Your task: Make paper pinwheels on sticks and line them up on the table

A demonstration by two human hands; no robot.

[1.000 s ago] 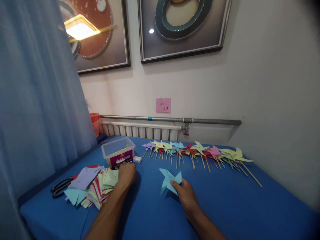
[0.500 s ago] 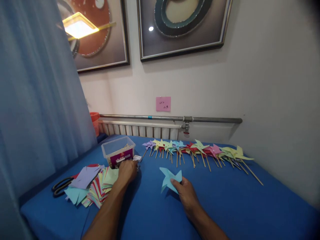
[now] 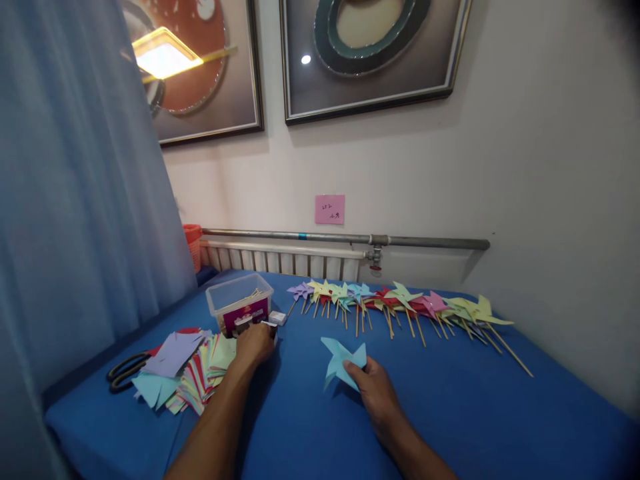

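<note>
My right hand [image 3: 376,390] pinches a light blue folded paper pinwheel head [image 3: 340,360] and holds it down on the blue tabletop [image 3: 450,413]. My left hand [image 3: 254,344] is curled, fingers closed, at a small white object [image 3: 267,325] just in front of a clear plastic box [image 3: 239,305] with sticks inside. Whether the fingers grip that object is hidden. Left of that hand lies a fanned stack of coloured cut paper squares [image 3: 187,373].
A row of finished paper pinwheels on wooden sticks [image 3: 400,303] lies along the far side of the table. Black-handled scissors [image 3: 125,370] rest at the left edge by a blue curtain [image 3: 75,200]. A small white box [image 3: 277,318] sits beside the plastic box. A radiator and pipe run along the wall.
My left hand has crept slightly forward toward the plastic box. The right hand stays on the blue pinwheel; the view shifted a little.
</note>
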